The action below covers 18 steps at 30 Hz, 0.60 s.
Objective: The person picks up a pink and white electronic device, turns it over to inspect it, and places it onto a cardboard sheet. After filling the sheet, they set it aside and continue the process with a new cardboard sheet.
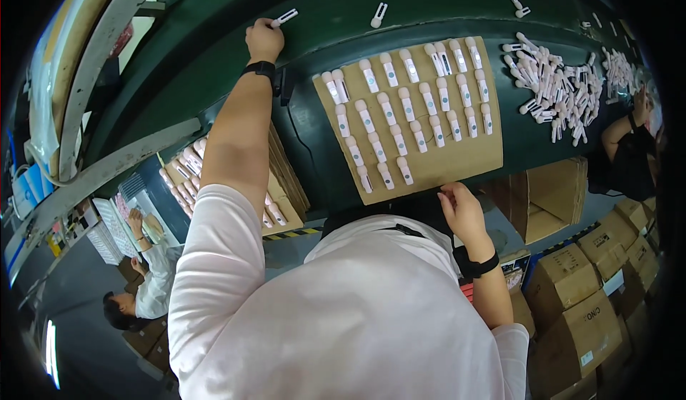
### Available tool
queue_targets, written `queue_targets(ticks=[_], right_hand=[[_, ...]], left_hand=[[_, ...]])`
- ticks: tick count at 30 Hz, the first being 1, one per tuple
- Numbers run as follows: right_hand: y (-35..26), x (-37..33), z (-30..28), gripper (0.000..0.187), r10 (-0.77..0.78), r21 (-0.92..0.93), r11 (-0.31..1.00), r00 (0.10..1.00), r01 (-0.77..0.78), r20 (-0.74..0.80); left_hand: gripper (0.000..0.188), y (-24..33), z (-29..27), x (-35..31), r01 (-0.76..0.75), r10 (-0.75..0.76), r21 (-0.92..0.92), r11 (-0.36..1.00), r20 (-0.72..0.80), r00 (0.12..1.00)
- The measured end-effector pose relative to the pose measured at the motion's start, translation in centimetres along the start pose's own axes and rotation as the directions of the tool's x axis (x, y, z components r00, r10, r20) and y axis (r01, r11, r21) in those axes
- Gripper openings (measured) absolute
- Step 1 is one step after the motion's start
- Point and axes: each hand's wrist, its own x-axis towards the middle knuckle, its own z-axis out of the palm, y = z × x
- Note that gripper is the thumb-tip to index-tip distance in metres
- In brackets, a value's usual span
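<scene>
My left hand [264,40] reaches far out over the green conveyor belt, its fingers closed on the round end of a small pale pink round-headed wand [286,17] with a dark slot. By the near edge of a cardboard sheet [436,169], my right hand [464,213] has its thumb and fingers apart and holds nothing that I can see. Rows of similar wands [398,140] lie on that sheet, most with a small round greenish mark. Further wands lie on the belt, among them one wand [379,15] straight ahead and a pair of wands [517,3] farther right.
A heap of wands [557,85] lies right of the sheet. Left of it are stacked cardboard sheets [291,178] bearing more wands. One co-worker [146,285] is at the left, another person's arm [620,132] at the right. Cardboard boxes [564,278] stand at lower right.
</scene>
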Motion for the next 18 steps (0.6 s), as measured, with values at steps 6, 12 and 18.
queue_targets(ticks=[6, 12, 18], right_hand=[[-3.2, 2.4, -1.2, 0.018, -0.188, 0.075, 0.979, 0.981, 0.191, -0.049], [-10.6, 5.5, -3.9, 0.024, -0.454, 0.018, 0.880, 0.850, 0.475, -0.268], [-15.6, 4.6, -4.0, 0.028, -0.499, 0.060, 0.825, 0.774, 0.562, -0.389]], left_hand=[[0.021, 3.4, -3.4, -4.5, 0.075, -0.111, -0.458, 0.886, -0.052, 0.992], [0.014, 11.2, -13.1, -16.3, -0.048, 0.231, -0.750, 0.659, 0.141, 0.963], [0.020, 14.0, -21.5, -24.9, -0.202, 0.545, -0.803, 0.562, 0.175, 0.820]])
